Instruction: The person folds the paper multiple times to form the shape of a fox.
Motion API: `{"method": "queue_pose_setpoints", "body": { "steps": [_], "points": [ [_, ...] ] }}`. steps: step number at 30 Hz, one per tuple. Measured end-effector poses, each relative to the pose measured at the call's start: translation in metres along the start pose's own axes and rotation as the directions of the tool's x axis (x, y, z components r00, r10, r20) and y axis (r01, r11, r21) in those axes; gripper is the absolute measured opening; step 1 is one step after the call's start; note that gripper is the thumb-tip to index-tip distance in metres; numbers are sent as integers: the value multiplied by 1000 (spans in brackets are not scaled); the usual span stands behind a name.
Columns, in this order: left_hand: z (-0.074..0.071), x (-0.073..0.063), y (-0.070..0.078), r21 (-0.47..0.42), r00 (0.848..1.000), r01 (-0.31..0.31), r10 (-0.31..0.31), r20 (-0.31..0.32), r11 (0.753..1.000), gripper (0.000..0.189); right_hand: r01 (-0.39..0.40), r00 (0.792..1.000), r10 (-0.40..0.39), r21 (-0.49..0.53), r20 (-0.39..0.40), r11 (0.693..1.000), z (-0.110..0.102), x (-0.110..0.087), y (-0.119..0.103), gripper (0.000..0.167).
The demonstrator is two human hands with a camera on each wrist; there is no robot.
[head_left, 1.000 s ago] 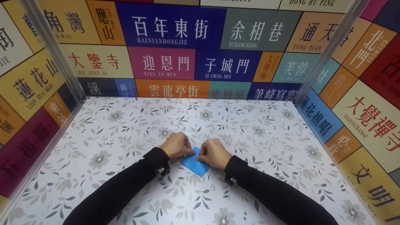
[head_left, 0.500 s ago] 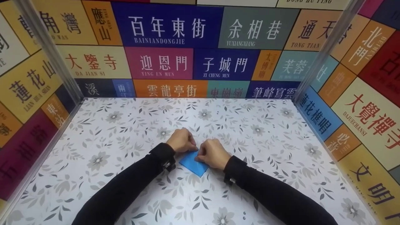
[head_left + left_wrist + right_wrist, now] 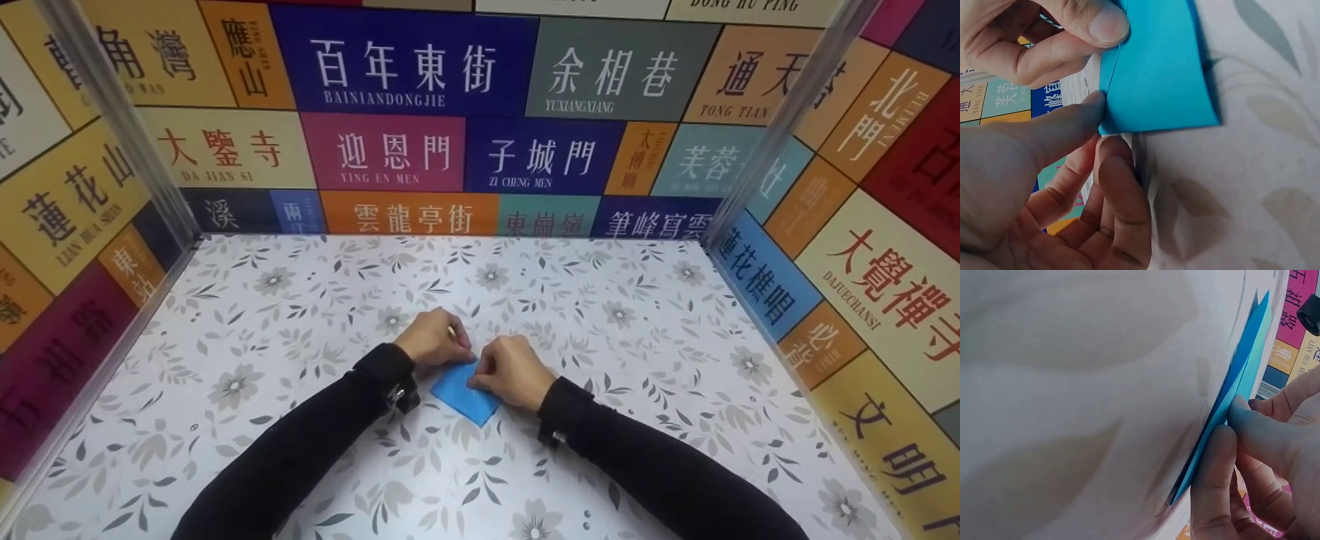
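Note:
A folded piece of bright blue paper (image 3: 465, 395) lies on the table in front of me, one corner pointing towards me in the head view. My left hand (image 3: 435, 339) pinches its far corner between thumb and index finger. Close by, my right hand (image 3: 516, 369) pinches the right-hand edge with thumb and curled fingers. The left wrist view shows a crease line along the blue paper (image 3: 1157, 73), with the right thumb (image 3: 1109, 25) pressing near it. Layers of the paper (image 3: 1224, 399) stand slightly apart in the right wrist view.
The white tabletop (image 3: 337, 450) has a grey leaf-and-flower print. Panels with coloured street-name signs (image 3: 405, 64) enclose it at the back and both sides, joined by clear corner strips (image 3: 776, 124). Dark sleeves (image 3: 300, 450) cover both forearms.
My left hand has shifted up and right, from the paper's upper left side to its far corner. The right hand has stayed almost in place, and the paper has turned slightly.

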State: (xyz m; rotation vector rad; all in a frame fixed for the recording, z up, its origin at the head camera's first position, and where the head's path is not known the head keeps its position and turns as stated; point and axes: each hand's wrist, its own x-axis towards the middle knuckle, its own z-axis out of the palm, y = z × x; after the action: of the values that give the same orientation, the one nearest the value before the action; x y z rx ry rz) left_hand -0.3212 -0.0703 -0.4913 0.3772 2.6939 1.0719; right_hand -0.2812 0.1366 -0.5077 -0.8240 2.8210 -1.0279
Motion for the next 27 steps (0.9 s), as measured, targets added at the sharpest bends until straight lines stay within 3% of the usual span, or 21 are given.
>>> {"method": "queue_pose_setpoints", "body": {
  "steps": [10, 21, 27],
  "points": [
    [-3, -2, -9, -60, 1000, 3, -3, -5, 998, 22, 20, 1000, -20, -13, -11, 1000, 1, 0, 1, 20],
    [-9, -6, -15, -133, 998, 25, -17, 65, 991, 24, 8, 1000, -8, -4, -3, 1000, 2, 0, 2, 21],
    [-10, -6, -15, -113, 998, 8, -1, 63, 994, 22, 6, 1000, -6, -1, -4, 1000, 1, -1, 3, 21]
  ]
}}
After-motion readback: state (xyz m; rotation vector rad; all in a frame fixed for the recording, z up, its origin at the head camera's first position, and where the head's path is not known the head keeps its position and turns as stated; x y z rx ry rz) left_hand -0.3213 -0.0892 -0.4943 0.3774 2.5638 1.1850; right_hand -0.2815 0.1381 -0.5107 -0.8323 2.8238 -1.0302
